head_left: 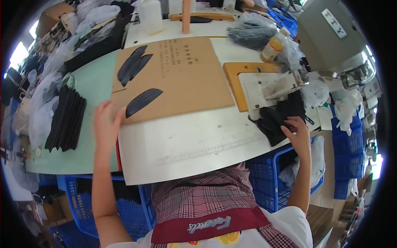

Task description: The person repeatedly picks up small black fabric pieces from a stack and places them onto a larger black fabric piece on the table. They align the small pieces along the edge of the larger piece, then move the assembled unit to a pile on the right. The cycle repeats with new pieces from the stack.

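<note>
My right hand (297,131) is at the right of the table, its thumb and fingers on a folded, soft black piece (271,124), perhaps fabric or thin leather. This piece lies beside the sewing machine's white bed plate (252,91). At the left edge of a flat cardboard sheet (186,87), my left hand (106,120) is blurred, and whether it holds anything does not show. Just right of it a curved black cut piece (142,102) lies on the cardboard. More black cut pieces (134,66) overlap near the sheet's far left corner.
A pleated black stack (66,118) stands on the green surface (95,87) at left. The sewing machine head (331,37) overhangs the right side. Behind it are a bottle (271,49) and plastic bags. Blue baskets (264,177) sit below the table's near edge.
</note>
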{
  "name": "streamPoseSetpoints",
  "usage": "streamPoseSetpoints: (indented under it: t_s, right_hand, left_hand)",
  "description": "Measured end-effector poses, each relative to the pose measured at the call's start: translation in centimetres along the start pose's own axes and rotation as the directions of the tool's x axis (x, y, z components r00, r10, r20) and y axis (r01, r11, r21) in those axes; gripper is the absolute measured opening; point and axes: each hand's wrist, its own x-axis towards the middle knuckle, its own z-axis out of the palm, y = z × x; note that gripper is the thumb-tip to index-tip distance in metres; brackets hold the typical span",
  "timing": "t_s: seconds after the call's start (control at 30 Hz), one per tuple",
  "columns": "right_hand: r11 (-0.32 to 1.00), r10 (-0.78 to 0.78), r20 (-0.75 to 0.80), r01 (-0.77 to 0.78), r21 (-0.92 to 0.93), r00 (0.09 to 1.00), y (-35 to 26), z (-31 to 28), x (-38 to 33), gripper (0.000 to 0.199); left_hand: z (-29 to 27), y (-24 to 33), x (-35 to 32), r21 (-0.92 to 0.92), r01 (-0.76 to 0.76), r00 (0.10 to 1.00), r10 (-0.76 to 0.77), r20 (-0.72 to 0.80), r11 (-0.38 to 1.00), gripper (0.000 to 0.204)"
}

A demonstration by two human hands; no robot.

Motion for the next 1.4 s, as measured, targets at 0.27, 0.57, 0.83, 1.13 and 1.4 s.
streamPoseSetpoints:
  t_s: [0.27, 0.57, 0.83, 1.13, 1.4]
  right_hand:
    - [0.999, -0.030, -0.043, 0.028, -0.029, 0.999, 0.8, 0.0, -1.0, 0.026]
    - [0.791, -0.590, -0.270, 0.479, -0.380, 0.761, -6.0, 3.3, -3.1, 0.045]
    - [0.659, -0.750, 0.186, 0.743, 0.121, 0.635, -16.9, 16.9, -8.9, 0.051]
    - [0.531, -0.823, -0.174, 0.841, 0.104, 0.541, -19.4, 16.2, -2.6, 0.047]
    - [0.328, -0.097, 0.272, -0.227, 0.917, 0.958, -12.6, 13.8, 1.1, 0.029]
  left_hand:
    - [5.4, 3.8, 2.2, -0.176, 0.245, 0.964, -0.220, 0.151, 0.953, 0.028]
    - [4.0, 4.4, 1.5, -0.539, 0.306, 0.952, -0.257, 0.167, 0.784, 0.035]
    - [-0.9, 8.9, -1.6, -0.760, 0.497, 0.861, -0.348, 0.372, 0.419, 0.050]
    - [-2.6, 13.9, -5.4, -0.815, 0.551, 0.834, -0.135, 0.534, 0.181, 0.054]
    - [-2.0, 16.8, -10.1, -0.734, 0.314, 0.872, 0.122, 0.473, 0.603, 0.060]
